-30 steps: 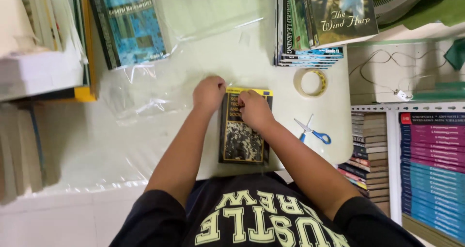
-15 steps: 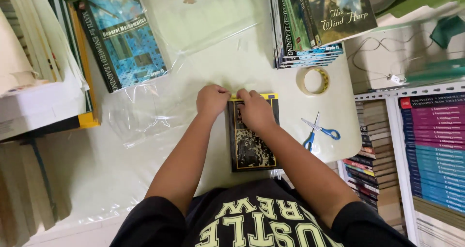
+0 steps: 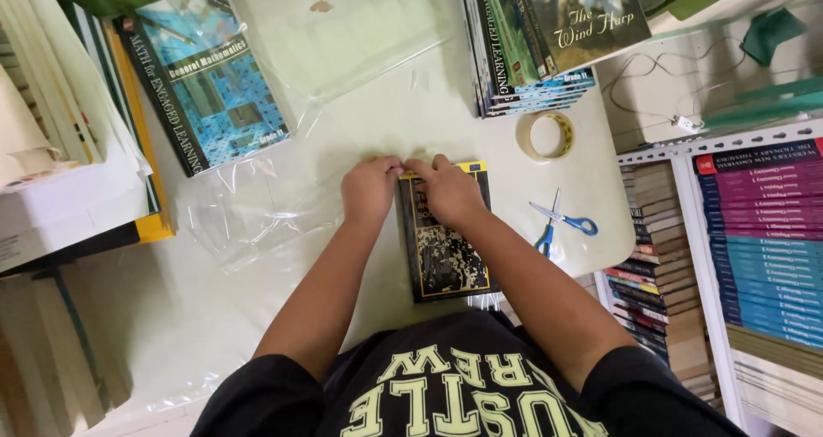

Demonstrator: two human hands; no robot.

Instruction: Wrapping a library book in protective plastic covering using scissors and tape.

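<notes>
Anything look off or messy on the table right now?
Slightly. A brown stain marks the table at its far edge, and the clear plastic sheet lies crumpled beside the left hand. The dark book lies flat.

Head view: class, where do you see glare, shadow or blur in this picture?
Head view: soft, even light; pale glare on the clear plastic sheet; faint shadows under both hands on the dark book; scissors sharp, little blur.
</notes>
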